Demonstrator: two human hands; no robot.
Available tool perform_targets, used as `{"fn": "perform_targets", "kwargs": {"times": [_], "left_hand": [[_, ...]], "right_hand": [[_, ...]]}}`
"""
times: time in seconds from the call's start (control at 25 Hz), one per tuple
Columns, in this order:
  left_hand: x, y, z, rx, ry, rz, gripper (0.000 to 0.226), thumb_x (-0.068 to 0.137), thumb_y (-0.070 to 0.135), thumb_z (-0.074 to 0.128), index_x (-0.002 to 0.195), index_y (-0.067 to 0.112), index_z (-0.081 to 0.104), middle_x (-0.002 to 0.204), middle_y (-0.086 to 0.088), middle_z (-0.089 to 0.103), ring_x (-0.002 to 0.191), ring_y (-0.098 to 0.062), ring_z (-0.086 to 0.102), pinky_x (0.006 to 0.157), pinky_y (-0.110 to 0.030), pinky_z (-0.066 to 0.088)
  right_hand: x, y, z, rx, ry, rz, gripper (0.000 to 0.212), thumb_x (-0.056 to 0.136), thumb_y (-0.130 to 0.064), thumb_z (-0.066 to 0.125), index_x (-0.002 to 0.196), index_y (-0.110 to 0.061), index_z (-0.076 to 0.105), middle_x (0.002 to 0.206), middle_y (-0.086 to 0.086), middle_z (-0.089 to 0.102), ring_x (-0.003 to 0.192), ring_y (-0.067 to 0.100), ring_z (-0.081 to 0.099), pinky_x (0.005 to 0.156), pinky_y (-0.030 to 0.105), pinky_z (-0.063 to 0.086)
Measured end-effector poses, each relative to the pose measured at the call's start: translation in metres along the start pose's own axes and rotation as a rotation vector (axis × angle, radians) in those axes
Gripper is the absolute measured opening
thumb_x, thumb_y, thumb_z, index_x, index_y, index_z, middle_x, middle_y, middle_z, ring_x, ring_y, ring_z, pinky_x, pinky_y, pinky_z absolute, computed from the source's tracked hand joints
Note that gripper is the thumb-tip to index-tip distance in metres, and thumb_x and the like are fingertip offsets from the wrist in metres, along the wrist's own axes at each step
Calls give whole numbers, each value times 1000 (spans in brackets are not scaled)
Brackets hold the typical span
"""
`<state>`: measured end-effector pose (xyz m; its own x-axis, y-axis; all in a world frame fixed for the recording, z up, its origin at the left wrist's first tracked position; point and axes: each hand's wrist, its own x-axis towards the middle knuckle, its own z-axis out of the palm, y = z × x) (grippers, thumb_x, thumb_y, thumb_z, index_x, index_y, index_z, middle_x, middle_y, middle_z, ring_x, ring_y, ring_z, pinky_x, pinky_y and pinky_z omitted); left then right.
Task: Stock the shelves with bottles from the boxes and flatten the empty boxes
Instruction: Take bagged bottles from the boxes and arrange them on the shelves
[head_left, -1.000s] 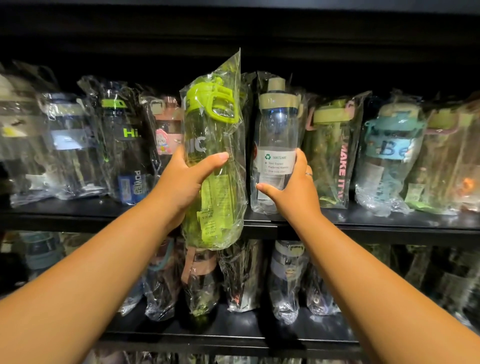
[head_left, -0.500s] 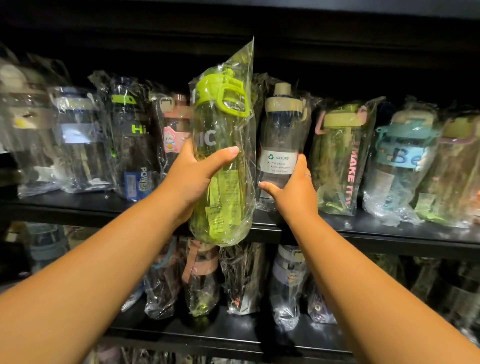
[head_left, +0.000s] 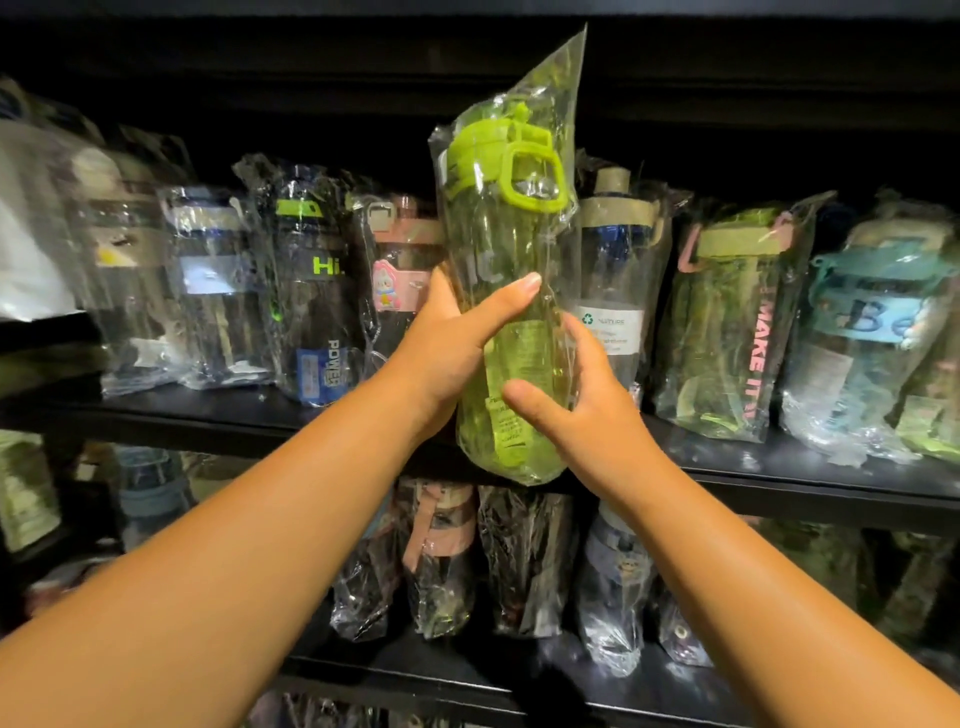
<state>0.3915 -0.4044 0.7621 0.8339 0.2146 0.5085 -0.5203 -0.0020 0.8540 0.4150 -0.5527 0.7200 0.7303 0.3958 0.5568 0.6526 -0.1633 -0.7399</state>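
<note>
A clear green bottle (head_left: 511, 270) with a lime lid, wrapped in a plastic bag, is held upright in front of the upper black shelf (head_left: 218, 410). My left hand (head_left: 457, 338) grips its middle from the left, thumb across the front. My right hand (head_left: 582, 410) rests on its lower right side, fingers curled against the wrap. The bottle's base hangs just below the shelf's front edge. Right behind it stands a bagged bottle with a tan cap (head_left: 618, 260).
The upper shelf holds a row of bagged bottles: a dark one marked "Hi" (head_left: 311, 280), a pink one (head_left: 400, 265), a green "MAKE IT" one (head_left: 737, 317) and a teal one (head_left: 872, 332). The lower shelf (head_left: 467, 680) holds several more wrapped bottles.
My right hand let go of the tan-capped bottle and moved left onto the green bottle's lower side. The green bottle rose slightly and shifted right.
</note>
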Motion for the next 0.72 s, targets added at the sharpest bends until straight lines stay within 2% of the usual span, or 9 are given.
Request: {"fn": "perform_targets", "kwargs": {"times": [0.04,0.08,0.12,0.16,0.24,0.32,0.4,0.52,0.72], "left_hand": [[0,1,0,-1,-19,-11,67,79,36,79,134,24,43,128,1,65,111,-14,67,99,-43,54],[0,0,-1,11,-47,-25,66,81,38,77,135,24,42,128,2,64,112,-13,67,99,-42,53],[1,-1,-5,42,-81,-39,64,82,41,76,135,25,43,127,5,64,112,-10,66,99,-39,52],[0,-2,-10,91,-115,-49,59,85,44,73,134,28,43,125,11,64,111,-4,65,97,-33,51],[-4,-6,-26,310,-116,-14,48,92,47,64,133,34,44,120,20,60,109,7,58,92,-22,46],[-8,-17,-48,617,-43,111,44,93,47,62,134,32,52,118,15,62,106,5,57,91,-19,46],[-11,-31,-70,868,-41,222,38,89,48,61,121,30,63,109,10,65,99,-2,60,90,-24,48],[-11,-48,-96,1141,-145,239,36,84,47,51,110,28,69,101,10,65,96,-8,59,88,-34,50],[-11,-58,-113,1253,-149,216,38,87,47,47,112,29,67,103,10,66,101,-16,60,90,-39,49]], "right_hand": [[2,-2,1,-15,15,2,80,79,-49,76,142,-35,28,122,-37,44,103,-33,43,88,-2,37],[5,-2,2,-26,48,14,84,79,-39,79,145,-32,28,112,-40,40,92,-38,41,77,-8,34],[7,1,3,-37,81,27,85,79,-35,81,147,-30,29,110,-39,40,90,-36,43,74,-8,33],[9,3,4,-48,112,39,87,78,-35,81,147,-28,30,114,-34,44,96,-28,47,77,-5,33],[11,7,7,-50,172,66,89,76,-40,81,148,-29,31,128,-22,44,117,-7,45,92,10,34],[12,11,9,-48,206,87,92,75,-40,81,150,-29,29,133,-18,39,124,1,41,98,19,32],[13,12,12,-72,209,96,93,76,-38,81,150,-28,26,132,-18,38,123,0,39,98,18,30],[17,15,22,-87,218,127,93,76,-40,81,149,-30,24,134,-13,41,124,4,42,98,19,31],[29,14,39,-204,269,162,94,77,-45,78,151,-29,23,147,-3,37,128,8,39,98,21,28]]}}
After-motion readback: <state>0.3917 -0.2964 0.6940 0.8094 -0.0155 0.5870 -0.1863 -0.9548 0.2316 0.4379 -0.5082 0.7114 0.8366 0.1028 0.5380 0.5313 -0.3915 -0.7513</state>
